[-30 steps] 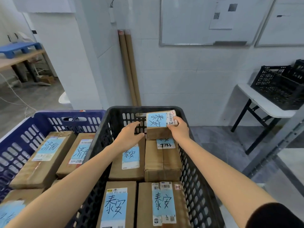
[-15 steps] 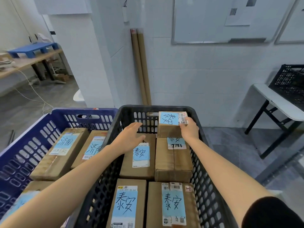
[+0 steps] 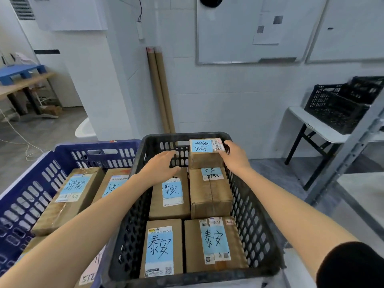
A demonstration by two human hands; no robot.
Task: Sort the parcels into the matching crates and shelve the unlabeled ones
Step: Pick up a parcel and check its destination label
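At the back right corner of the black crate (image 3: 247,204), the small parcel (image 3: 206,154) rests on top of a larger parcel (image 3: 209,196). The right hand (image 3: 234,156) grips its right end, fingers curled round the far corner. The left hand (image 3: 160,168) touched the small parcel's left side a second ago. It is now apart from it, fingers relaxed and nearly straight above the back left parcel (image 3: 169,196). The small parcel has not shifted. This indicates placement is complete and release is half done.

The small parcel's blue label reads 泰安. The back left parcel and both front parcels (image 3: 160,246) read the same, so the crate matches. The larger parcel shows digits ending 786. The parcel in the blue crate (image 3: 41,179) reads 济南.
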